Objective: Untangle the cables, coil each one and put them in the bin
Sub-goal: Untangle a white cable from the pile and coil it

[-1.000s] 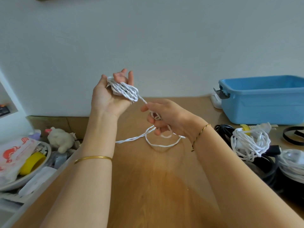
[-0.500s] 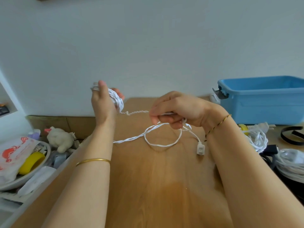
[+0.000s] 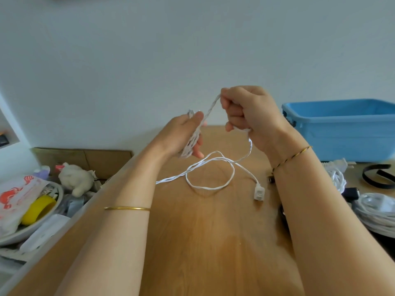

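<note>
L grip (image 3: pixel 181 135) is up above the surface (image 3: pixel 203 242), thumb & fingers curled round a bundle of white cable (image 3: pixel 210 187) turns wound across the palm. R grip (image 3: pixel 250 116) is just right of it & a bit higher, closed in a fist on the same cable. One twisted strand runs taut from the L grip's bundle up into the top of the fist & comes out again at the bottom of the fist.

From there the cable drops to the surface below both grips and makes one loose loop between them, w/ a twisted length trailing off behind the L forearm. The other end stops at a white plug (image 3: pixel 259 192), flat on the surface below the R grip, just beside the R forearm.

Blue bin (image 3: pixel 342 133) stands right of the R grip, by the wall; can't see inside. Below it, right of the R forearm, are more cable bundles (image 3: pixel 378 212) & a black strap (image 3: pixel 376 176). Gold bangle (image 3: pixel 127 208) on L wrist, thin bracelet (image 3: pixel 292 155) on R. Left of the L forearm, off the surface edge, are a plush toy (image 3: pixel 74 178) & a yellow roll (image 3: pixel 38 209).
</note>
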Motion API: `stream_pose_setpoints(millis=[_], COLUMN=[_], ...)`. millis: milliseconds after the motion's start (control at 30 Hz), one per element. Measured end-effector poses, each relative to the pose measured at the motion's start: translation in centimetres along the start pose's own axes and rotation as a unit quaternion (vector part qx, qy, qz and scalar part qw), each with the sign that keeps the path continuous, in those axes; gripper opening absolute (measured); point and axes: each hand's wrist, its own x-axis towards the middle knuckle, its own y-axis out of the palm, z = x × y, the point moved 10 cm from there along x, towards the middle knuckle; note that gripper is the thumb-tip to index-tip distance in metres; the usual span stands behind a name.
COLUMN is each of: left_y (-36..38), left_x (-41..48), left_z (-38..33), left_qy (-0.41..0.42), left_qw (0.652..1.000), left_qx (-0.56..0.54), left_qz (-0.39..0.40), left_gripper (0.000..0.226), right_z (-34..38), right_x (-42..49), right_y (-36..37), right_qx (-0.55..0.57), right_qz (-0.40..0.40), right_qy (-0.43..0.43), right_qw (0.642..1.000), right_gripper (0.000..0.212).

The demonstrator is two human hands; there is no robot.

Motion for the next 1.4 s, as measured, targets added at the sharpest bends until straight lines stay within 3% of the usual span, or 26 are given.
stream_pose_setpoints(millis=[100, 200, 333, 467, 533, 633, 733, 900, 1000, 1100, 1200, 1300, 1400], left_y=[3.4, 5.0, 5.4, 5.1, 5.3, 4.7, 2.8, -0.6, -1.7, -3.2, -4.4, -4.3, -3.3], left_x=[-1.3, -2.7, -3.0, -2.5, -2.6, -2.8, -1.7, 0.2, 0.4, 0.7, 0.8, 0.4, 0.0], left_z=[0.0, -0.7, -1.0, -0.7, -1.1, -2.7, -3.2, -1.3, -1.6, 0.0, 0.8, 0.3, -0.8], left_qy=[-0.058, -0.079, -0.062, -0.076, -0.083, -0.083, -0.044, 0.004, 0.050, 0.041, 0.044, 0.066, 0.089], left_qw=[0.971, 0.944, 0.934, 0.910, 0.860, 0.723, 0.685, 0.747, 0.773, 0.802, 0.853, 0.924, 0.960], left_qx=[-0.158, -0.196, -0.208, -0.294, -0.381, -0.564, -0.645, -0.660, -0.632, -0.592, -0.506, -0.338, -0.204], left_qz=[0.168, 0.251, 0.284, 0.282, 0.330, 0.390, 0.337, 0.078, 0.001, -0.069, -0.122, -0.167, -0.169], left_gripper=[0.072, 0.077, 0.051, 0.036, 0.037, 0.038, 0.039, 0.051, 0.039, 0.034, 0.020, 0.017, 0.018], right_z=[-0.7, -2.0, -4.3, -6.7, -7.3, -7.4, -7.9, -8.4, -8.1, -7.5, -6.9, -5.5, -5.0], right_x=[0.1, 0.1, 0.3, 0.0, -0.1, 0.1, 0.2, -0.1, -0.6, -1.2, -1.7, -1.5, -1.6], right_y=[-1.6, -2.5, -2.9, -1.7, -1.0, 0.1, 1.5, 3.5, 4.8, 5.6, 5.9, 5.6, 5.8], right_qx=[0.000, -0.021, -0.041, 0.003, 0.025, 0.044, 0.055, -0.043, -0.138, -0.249, -0.342, -0.402, -0.421], right_qz=[-0.041, -0.070, -0.083, -0.036, -0.018, -0.006, 0.021, 0.082, 0.147, 0.207, 0.253, 0.244, 0.252], right_qy=[0.003, 0.017, 0.041, 0.084, 0.092, 0.078, 0.084, 0.091, 0.089, 0.082, 0.073, 0.034, 0.026], right_qw=[0.999, 0.997, 0.995, 0.996, 0.995, 0.996, 0.995, 0.992, 0.976, 0.942, 0.902, 0.882, 0.871], right_gripper=[0.035, 0.037, 0.036, 0.035, 0.036, 0.030, 0.027, 0.023, 0.019, 0.016, 0.021, 0.019, 0.018])
